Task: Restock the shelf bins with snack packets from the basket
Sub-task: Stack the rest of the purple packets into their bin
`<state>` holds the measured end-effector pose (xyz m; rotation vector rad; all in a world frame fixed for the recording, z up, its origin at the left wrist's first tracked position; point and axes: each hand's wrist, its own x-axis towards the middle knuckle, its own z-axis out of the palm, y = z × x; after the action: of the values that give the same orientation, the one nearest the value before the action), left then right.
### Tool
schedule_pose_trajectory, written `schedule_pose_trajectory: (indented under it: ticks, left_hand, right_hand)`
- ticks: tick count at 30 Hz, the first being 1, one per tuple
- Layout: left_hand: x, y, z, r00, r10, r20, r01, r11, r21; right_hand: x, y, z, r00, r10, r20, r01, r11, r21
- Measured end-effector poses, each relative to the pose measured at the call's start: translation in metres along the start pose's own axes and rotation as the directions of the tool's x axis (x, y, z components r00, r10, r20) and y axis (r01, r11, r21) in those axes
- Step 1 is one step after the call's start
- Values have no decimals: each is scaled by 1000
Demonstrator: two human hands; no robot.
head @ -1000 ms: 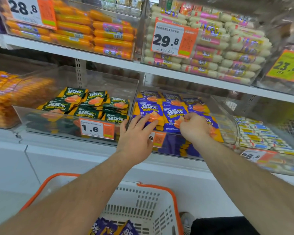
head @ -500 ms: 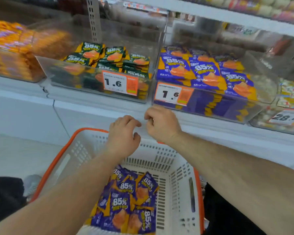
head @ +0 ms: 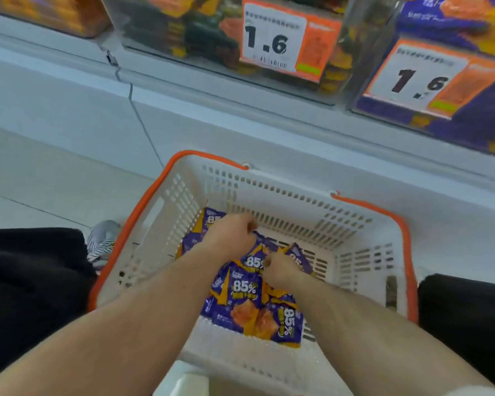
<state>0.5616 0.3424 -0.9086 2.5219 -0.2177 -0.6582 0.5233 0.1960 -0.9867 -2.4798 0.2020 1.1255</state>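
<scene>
A white basket with an orange rim (head: 142, 208) stands on the floor below the shelf. Several purple "85%" snack packets (head: 245, 298) lie heaped in its bottom. My left hand (head: 229, 233) is down on the far left of the heap, fingers curled onto a packet. My right hand (head: 280, 267) is lower and to the right, fingers curled onto a packet near the middle. The fingertips of both hands are hidden. At the top right, the clear shelf bin of purple packets (head: 469, 121) carries a 1.6 price tag (head: 423, 78).
A bin of green packets (head: 195, 32) with its own 1.6 tag (head: 280, 41) sits left of the purple bin. The white shelf ledge (head: 269, 115) juts out above the basket. Black-clad knees (head: 26, 284) flank the basket, with a striped shoe (head: 102, 242) at its left.
Both hands left the purple shelf bin, dropped past the ledge and reached into the basket. The view tilted down from the shelves to the basket.
</scene>
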Motion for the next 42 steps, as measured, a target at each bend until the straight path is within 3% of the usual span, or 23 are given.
schedule_pose_trajectory:
  ticks: [6, 12, 17, 21, 23, 26, 28, 30, 32, 36, 39, 42]
  left_hand:
    - [10, -9, 12, 998, -42, 43, 43, 999, -16]
    - [9, -14, 16, 995, -82, 55, 85, 995, -49]
    - [6, -12, 8, 993, -113, 42, 117, 988, -105]
    - [4, -1, -5, 989, -142, -50, 129, 971, -202]
    - [2, 8, -14, 977, -182, -108, 129, 918, -374]
    - [-5, 23, -29, 964, -239, -113, 107, 744, -659]
    - [-11, 33, -40, 967, -224, -124, 68, 690, -720]
    - [-20, 46, -49, 977, -163, -139, 11, 686, -727]
    - [-31, 65, -56, 982, -54, -179, -79, 750, -657]
    - [-51, 112, -72, 918, 120, -378, -313, 804, -506]
    - [-62, 145, -89, 856, 141, -497, -423, 743, -519]
    - [-65, 176, -107, 824, 133, -551, -499, 631, -594]
  right_hand:
    - [11, 7, 20, 994, 11, 107, -11, 1000, -3]
    - [14, 11, 31, 999, 7, 45, -10, 998, 62]
    - [2, -3, 8, 995, -54, 88, 25, 954, 298]
    - [-13, -21, -43, 991, -132, -34, 136, 948, 289]
    - [-26, -31, -76, 975, -192, -111, 212, 953, 214]
    - [-52, -39, -127, 933, -259, -251, 293, 950, 110]
    - [-70, -39, -158, 899, -270, -345, 324, 940, 108]
    - [-92, -36, -186, 868, -265, -419, 364, 915, 176]
    - [-118, -34, -211, 841, -259, -474, 424, 860, 282]
    - [-175, -34, -250, 746, -283, -603, 560, 757, 338]
    - [-213, -32, -263, 638, -262, -724, 679, 636, 367]
    - [-242, -24, -263, 473, -206, -856, 764, 581, 283]
